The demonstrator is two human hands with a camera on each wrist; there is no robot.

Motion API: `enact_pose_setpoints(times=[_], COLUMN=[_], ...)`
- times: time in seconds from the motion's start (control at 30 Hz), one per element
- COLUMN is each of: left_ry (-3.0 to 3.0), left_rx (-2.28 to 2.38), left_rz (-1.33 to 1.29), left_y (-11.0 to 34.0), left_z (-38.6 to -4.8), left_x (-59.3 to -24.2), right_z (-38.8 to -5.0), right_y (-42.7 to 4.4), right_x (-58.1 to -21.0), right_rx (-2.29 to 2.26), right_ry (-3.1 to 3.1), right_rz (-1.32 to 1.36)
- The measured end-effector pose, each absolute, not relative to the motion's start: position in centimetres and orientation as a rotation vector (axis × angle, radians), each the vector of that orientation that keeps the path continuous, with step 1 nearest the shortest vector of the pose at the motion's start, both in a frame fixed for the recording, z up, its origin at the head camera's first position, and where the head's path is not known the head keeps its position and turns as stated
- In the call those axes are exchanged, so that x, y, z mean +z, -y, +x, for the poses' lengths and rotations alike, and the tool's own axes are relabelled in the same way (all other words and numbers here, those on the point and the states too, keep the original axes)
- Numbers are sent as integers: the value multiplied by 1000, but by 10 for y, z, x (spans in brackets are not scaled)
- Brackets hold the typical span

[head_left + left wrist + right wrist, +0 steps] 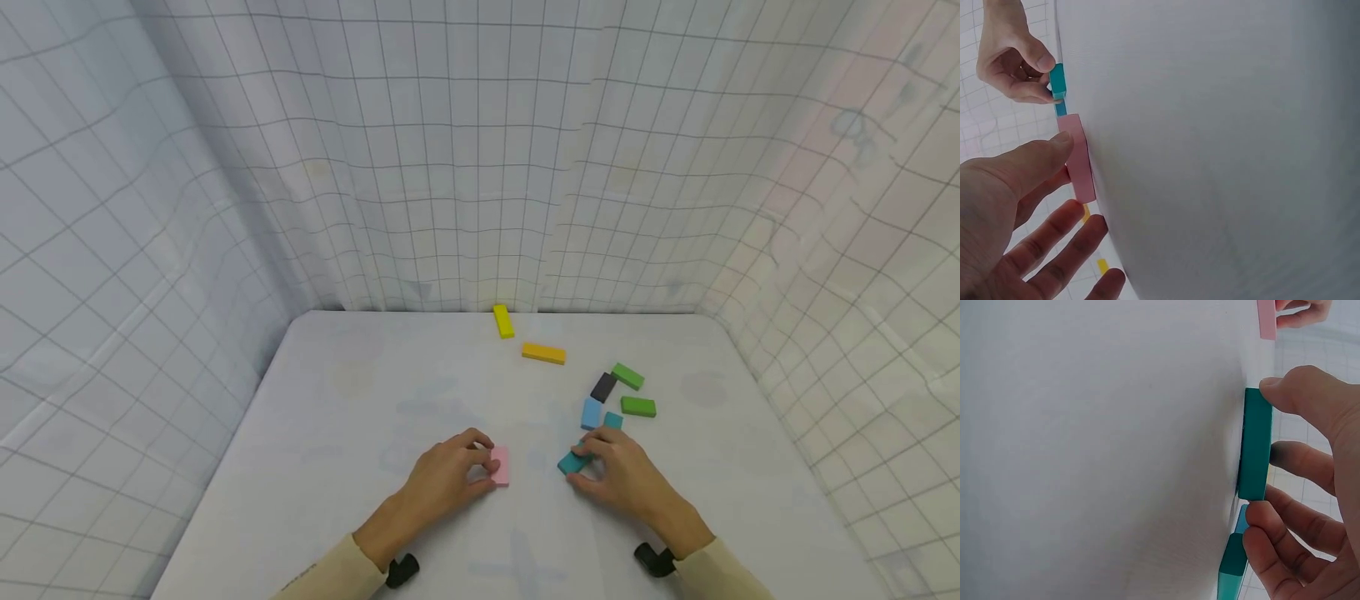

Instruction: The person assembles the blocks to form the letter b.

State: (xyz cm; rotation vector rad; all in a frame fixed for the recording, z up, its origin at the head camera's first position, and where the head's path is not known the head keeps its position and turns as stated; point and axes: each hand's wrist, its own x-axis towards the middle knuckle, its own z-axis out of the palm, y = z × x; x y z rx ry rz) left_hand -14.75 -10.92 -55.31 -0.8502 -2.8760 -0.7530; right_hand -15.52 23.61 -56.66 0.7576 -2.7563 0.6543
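Note:
A pink block [501, 467] lies on the white table, and my left hand [450, 475] holds it at its left side. In the left wrist view the thumb rests on the pink block [1080, 164], the index finger is partly hidden behind it and the other fingers are spread. To the right, my right hand [626, 479] grips a teal block [572, 463] by its ends. The right wrist view shows the thumb at one end of this teal block [1255, 444] and fingertips at the other. A second teal block [612, 421] lies just beyond the right hand's fingers.
Beyond the right hand lie a light blue block [591, 414], a black block [603, 387] and two green blocks [627, 376]. Farther back are an orange block [543, 353] and a yellow block [503, 322]. Grid-patterned curtains [465, 167] stand behind and beside the table [337, 400].

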Motion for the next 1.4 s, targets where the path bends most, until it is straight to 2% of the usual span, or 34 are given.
enact_pose_setpoints(times=[0.83,1.4], left_ry=[2905,2928], left_rx=[-701,-650], left_rz=[-832,-835], left_y=[103,105], left_z=[-145,-146], left_x=[-548,-553], right_z=[-179,-204], right_y=[-220,-193], right_x=[-551,-539], right_rx=[679,745], right_ry=[2705,2737], right_rz=[877,944])
